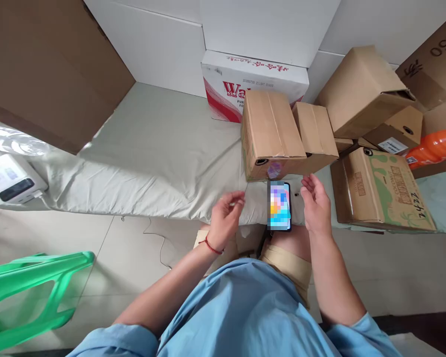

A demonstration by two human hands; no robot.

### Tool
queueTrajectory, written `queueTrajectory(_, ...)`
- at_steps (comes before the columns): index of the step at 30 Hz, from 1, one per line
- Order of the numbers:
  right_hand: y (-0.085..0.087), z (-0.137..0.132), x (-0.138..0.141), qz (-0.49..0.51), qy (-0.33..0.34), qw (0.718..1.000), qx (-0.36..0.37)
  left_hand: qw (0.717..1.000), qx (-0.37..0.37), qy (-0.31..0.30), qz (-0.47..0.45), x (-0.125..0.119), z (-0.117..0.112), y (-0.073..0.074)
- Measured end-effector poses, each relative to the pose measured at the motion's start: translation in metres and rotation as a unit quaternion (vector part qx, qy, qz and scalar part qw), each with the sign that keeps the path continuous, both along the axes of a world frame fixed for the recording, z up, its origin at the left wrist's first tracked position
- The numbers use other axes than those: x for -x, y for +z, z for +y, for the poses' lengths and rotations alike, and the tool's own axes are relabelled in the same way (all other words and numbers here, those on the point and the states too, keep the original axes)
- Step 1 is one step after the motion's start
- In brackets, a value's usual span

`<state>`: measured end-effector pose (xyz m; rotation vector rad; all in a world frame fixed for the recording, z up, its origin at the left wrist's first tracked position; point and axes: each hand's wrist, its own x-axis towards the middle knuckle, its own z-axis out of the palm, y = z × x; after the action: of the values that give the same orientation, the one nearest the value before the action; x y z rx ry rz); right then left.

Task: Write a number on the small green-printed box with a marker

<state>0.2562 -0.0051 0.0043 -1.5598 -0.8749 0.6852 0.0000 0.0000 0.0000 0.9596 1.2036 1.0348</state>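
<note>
Phone sits on my right knee, screen up and lit, top end at the edge of the bed. Screen content is blurred, can't read it.

My right hand is just right of the phone, palm turned toward it, fingers loosely spread and slightly curled, holding nothing. Not touching the phone as far as I can see.

My left hand is left of the phone, a small gap between them. Fingers curled in, tips close together. Can't tell whether anything is pinched there. Red string bracelet on that wrist.

Just past the phone, on the bed: taped brown carton with a round hole in its near face, and a smaller brown carton touching its right side. Behind them, against the wall, a white carton with red print.

Right of my right hand: carton with green print, handwritten numbers on top. Behind it, an open-flapped brown carton, tilted, and a small carton with a white label. Orange bottle lies at far right.

Bed is covered by a pale, wrinkled sheet. Big flat cardboard sheet leans at upper left. White device with a dark display at left edge, cable attached.

Floor: pale tiles, thin white cable trailing below the bed edge. Green plastic stool at lower left.

I'm in a light blue shirt.
</note>
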Motion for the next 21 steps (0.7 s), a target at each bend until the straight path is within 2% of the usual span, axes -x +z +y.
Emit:
queueTrajectory(2,0.008,0.017,0.005,0.012,0.02,1.0,-0.008,0.991,-0.11,0.032,0.075,0.001,0.027,0.0)
queueTrajectory(3,0.011,0.025,0.009,0.023,0.033,0.999,-0.007,0.986,-0.136,0.03,0.091,-0.001,0.039,0.0)
queueTrajectory(6,0.015,0.039,0.026,0.067,0.08,0.995,0.0,0.989,-0.13,-0.038,0.054,-0.008,0.062,0.001)
queueTrajectory(8,0.015,0.039,0.039,0.083,0.097,0.992,-0.003,0.99,-0.121,-0.078,0.008,-0.008,0.061,0.003)
queueTrajectory(11,0.013,0.028,0.057,0.074,0.114,0.991,-0.005,0.988,-0.133,-0.075,-0.014,0.006,0.04,0.009)
queueTrajectory(14,0.008,0.011,0.083,0.07,0.167,0.983,0.009,0.984,-0.174,-0.034,0.022,0.033,0.014,0.019)
queueTrajectory(16,0.002,0.002,0.105,0.086,0.218,0.972,0.015,0.977,-0.204,0.016,0.056,0.054,0.001,0.027)
queueTrajectory(18,-0.003,-0.006,0.13,0.099,0.271,0.957,0.008,0.969,-0.216,0.086,0.088,0.076,-0.008,0.035)
queueTrajectory(21,-0.005,-0.012,0.164,0.081,0.37,0.925,-0.009,0.951,-0.193,0.211,0.115,0.115,-0.018,0.044)
